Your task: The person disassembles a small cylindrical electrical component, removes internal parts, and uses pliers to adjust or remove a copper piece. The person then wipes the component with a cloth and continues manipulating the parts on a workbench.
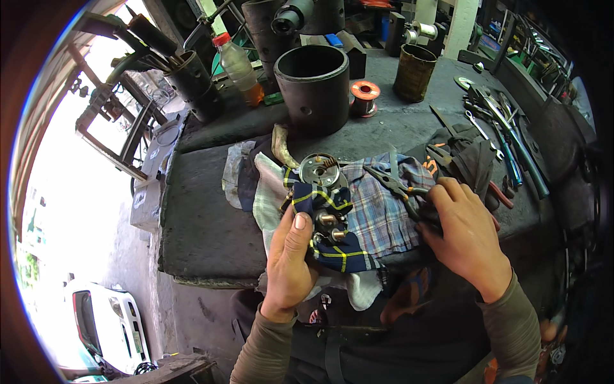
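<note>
My left hand (288, 259) grips a metal part wrapped in navy-and-yellow checked cloth (345, 259), with its thumb along the near left side; brass-coloured studs (327, 219) poke out of the cloth. Just above it is a round metal housing (318, 169) with a small spring inside. My right hand (464, 237) curls over the handles of long-nose pliers (393, 185), whose jaws point left toward the housing; some of its fingertips are hidden. Beneath these lie a light blue plaid cloth (384, 224), a pale rag (272, 185) and, to the right, dark fabric with red-handled pliers (502, 195).
Along the bench's (211, 243) back stand a large black cylinder (310, 96), solder spool (364, 102), rusty can (414, 80), plastic bottle (238, 73) and tool holder (195, 93). Wrenches (486, 134) lie at right. A white car (109, 326) is outside at lower left.
</note>
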Available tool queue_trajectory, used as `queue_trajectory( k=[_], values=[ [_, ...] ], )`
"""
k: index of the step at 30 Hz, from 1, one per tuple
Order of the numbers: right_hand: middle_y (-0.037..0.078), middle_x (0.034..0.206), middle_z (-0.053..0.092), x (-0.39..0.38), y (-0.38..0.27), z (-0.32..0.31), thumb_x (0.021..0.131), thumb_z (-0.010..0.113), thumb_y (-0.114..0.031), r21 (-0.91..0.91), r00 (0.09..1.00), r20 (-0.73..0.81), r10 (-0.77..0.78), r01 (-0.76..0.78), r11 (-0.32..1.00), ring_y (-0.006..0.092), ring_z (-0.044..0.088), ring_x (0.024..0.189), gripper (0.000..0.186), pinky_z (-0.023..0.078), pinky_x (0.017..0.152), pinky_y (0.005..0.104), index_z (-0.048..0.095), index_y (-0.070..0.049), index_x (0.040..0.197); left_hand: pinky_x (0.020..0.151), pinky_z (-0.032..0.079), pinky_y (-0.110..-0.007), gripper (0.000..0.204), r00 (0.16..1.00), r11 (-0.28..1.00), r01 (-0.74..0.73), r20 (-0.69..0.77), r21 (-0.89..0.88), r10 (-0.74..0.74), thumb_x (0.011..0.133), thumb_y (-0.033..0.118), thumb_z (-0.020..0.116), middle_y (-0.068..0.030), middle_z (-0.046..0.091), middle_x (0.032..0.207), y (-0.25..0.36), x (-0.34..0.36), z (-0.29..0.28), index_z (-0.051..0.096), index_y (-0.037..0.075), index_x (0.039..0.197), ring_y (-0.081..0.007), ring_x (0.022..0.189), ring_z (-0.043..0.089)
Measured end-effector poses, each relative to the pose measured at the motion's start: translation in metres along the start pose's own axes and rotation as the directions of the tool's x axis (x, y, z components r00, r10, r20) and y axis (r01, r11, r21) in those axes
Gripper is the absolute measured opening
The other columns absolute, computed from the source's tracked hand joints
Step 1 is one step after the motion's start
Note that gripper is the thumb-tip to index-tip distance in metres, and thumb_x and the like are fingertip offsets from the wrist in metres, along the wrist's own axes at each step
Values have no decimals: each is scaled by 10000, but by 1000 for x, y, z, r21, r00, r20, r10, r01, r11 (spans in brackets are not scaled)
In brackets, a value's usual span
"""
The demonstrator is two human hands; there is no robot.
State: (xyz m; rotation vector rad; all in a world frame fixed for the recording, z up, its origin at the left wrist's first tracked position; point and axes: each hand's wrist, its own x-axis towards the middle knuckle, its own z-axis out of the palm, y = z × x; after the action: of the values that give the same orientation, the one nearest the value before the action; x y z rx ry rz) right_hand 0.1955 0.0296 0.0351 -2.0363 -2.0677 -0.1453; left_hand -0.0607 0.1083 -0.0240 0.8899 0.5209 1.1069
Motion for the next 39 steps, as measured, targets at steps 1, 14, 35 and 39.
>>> queue_trajectory(
  k=[1, 14, 35, 39],
  values=[
    [168, 1178, 632, 1, 1, 0, 820, 848, -139, -22, 1000, 5, -21, 21, 1000, 363, 637, 1101, 397, 521, 921, 475, 661, -21, 1150, 1048, 608, -443, 489, 1000, 1000, -1, -4, -28, 1, 1204, 327, 448, -177, 673, 1411, 1, 0, -1, 534, -37, 1520, -272, 1219, 716],
    [159, 871, 665, 12, -8, 2, 1021, 693, -295, -64, 979, -205, -19, 6, 998, 362, 668, 841, 276, 470, 778, 485, 690, -24, 970, 894, 647, -333, 511, 998, 1000, -7, -70, -15, 6, 1169, 414, 519, -119, 762, 1225, -2, 5, 0, 648, -21, 1404, -172, 1030, 763],
    [219, 891, 568, -49, -28, -24, 1090, 683, -222, 672, 994, 94, 48, -99, 734, 434, 563, 804, 326, 472, 767, 497, 585, 58, 954, 1159, 450, -324, 460, 997, 969, 79, -6, 233, -79, 1188, 332, 533, -131, 640, 1436, -26, 15, 0, 611, -20, 1474, -193, 1347, 582],
    [223, 899, 570, -43, -43, -31, 1086, 687, -215, 397, 973, 13, -229, 205, 894, 445, 567, 806, 327, 446, 737, 516, 568, 26, 900, 983, 477, -286, 499, 997, 994, -36, 66, 103, 30, 1186, 406, 537, -7, 630, 1145, -29, 17, 0, 643, -53, 1350, -92, 1067, 549]
  ],
)
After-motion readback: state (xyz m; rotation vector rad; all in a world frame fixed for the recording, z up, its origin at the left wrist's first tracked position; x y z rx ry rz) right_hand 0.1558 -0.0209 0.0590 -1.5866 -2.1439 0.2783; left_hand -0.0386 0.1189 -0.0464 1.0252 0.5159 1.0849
